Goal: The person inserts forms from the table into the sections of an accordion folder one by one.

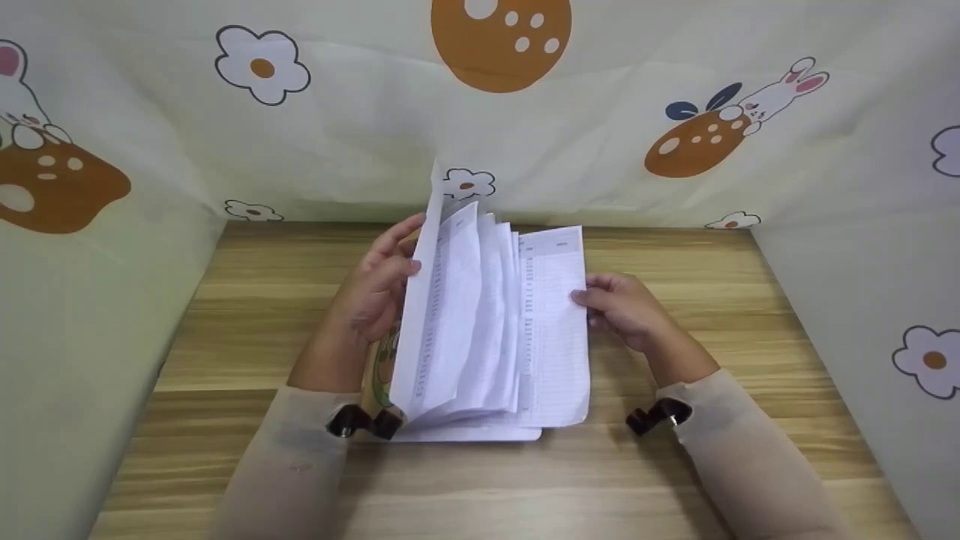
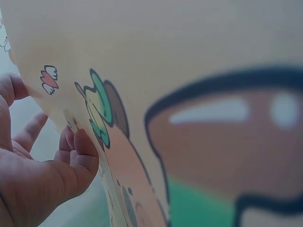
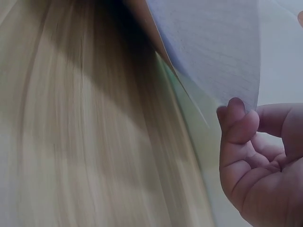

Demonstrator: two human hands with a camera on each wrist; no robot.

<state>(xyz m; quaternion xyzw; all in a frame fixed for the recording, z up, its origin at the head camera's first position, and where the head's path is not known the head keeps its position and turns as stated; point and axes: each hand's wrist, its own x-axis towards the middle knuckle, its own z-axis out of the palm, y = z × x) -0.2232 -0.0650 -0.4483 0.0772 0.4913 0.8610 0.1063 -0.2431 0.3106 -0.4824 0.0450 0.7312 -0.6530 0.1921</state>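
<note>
An open notebook (image 1: pixel 559 330) with ruled, printed pages stands partly raised above the wooden table, its loose inner pages fanned between the two sides. At its left, my left hand (image 1: pixel 375 292) grips the edge of the upright cover, the thumb coming round onto the page side. Cartoon drawings cover the outside of this cover (image 2: pixel 128 52) in the left wrist view, where the left hand (image 2: pixel 47 175) holds its far edge. My right hand (image 1: pixel 626 311) pinches the right-hand page's outer edge between thumb and fingers. The right wrist view shows the page (image 3: pixel 213 47) running up from the right hand (image 3: pixel 260 165).
The wood-grain table (image 1: pixel 750 442) extends around the notebook. A pale curtain (image 1: pixel 360 135) printed with flowers, rabbits and carrots rises behind and along both sides. A dark camera mount (image 1: pixel 364 421) sits on the left wrist, and another camera mount (image 1: pixel 660 415) on the right.
</note>
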